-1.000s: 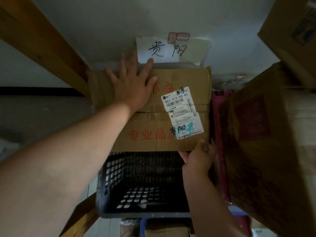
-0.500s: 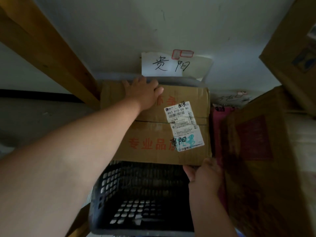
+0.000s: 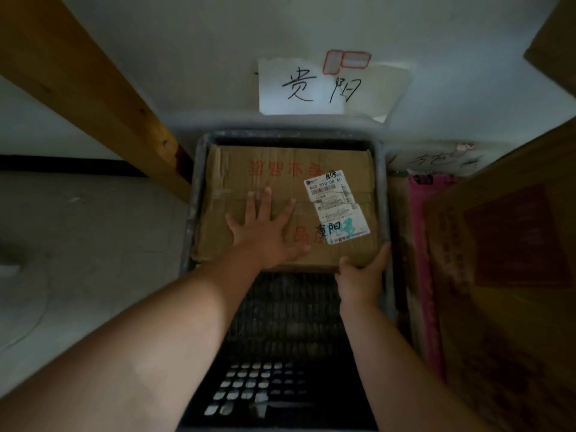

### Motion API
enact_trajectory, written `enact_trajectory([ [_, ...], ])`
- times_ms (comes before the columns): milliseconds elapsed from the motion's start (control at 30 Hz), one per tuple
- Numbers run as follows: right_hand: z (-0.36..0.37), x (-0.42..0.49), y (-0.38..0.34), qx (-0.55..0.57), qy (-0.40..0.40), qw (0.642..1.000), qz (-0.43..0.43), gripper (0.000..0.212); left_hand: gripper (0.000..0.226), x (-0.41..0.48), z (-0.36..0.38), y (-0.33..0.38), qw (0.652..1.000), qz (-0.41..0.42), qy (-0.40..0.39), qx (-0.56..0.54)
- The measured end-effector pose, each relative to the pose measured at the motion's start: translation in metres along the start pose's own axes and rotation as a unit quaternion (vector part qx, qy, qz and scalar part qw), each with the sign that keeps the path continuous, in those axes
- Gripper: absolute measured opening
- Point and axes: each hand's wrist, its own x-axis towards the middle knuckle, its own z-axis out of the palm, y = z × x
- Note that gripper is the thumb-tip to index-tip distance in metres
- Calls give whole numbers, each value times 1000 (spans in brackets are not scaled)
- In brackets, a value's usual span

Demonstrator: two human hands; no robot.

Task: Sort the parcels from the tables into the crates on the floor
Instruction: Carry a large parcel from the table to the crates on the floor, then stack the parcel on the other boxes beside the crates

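Against the far wall of the dark plastic crate (image 3: pixel 282 353), the cardboard parcel (image 3: pixel 280 182) lies tilted, its far edge down inside the rim and its near edge raised above the mesh floor, so it is in the right crate but not yet let go. Its shipping label (image 3: pixel 335 207) carries the same two handwritten characters as the paper sign (image 3: pixel 314 87) taped to the wall just above the crate, which suggests the match is correct. The left hand (image 3: pixel 265 235) rests flat on the top face with fingers spread, pressing rather than gripping; the right hand (image 3: pixel 363 269) is closed on the near right corner, thumb on top and fingers under the edge. What seems left for this parcel is to lower the near edge until it lies flat, then release. Counted here: one parcel in hand, one crate, one sign, one label made of two overlapping stickers. To the right stand one large brown carton (image 3: pixel 505 275) and a pink item (image 3: pixel 424 244) wedged between it and the crate; whether these are sorted parcels I cannot tell. No surface with waiting parcels is in view, so the remaining number is unknown.
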Motion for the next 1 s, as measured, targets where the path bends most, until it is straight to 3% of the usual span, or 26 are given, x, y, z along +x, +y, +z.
enact_trajectory([
  [267,19,23,44,-144,56,975,-158,97,110,39,38,-19,998,22,-47,-23],
  [433,28,38,87,-283,-22,935,-214,71,107,53,58,-24,998,30,-36,-49],
  [600,32,38,81,-226,-42,961,-151,61,105,48,57,-24,999,19,-17,-43],
  [733,9,26,54,-203,-98,970,-93,53,94,10,60,-7,997,-67,10,-38],
  [900,-26,-34,-3,-162,-139,971,-108,49,84,-66,31,6,988,-122,52,-78],
  [1000,-55,-82,-58,-162,-139,971,-106,48,79,-107,-22,19,974,-130,100,-159],
])
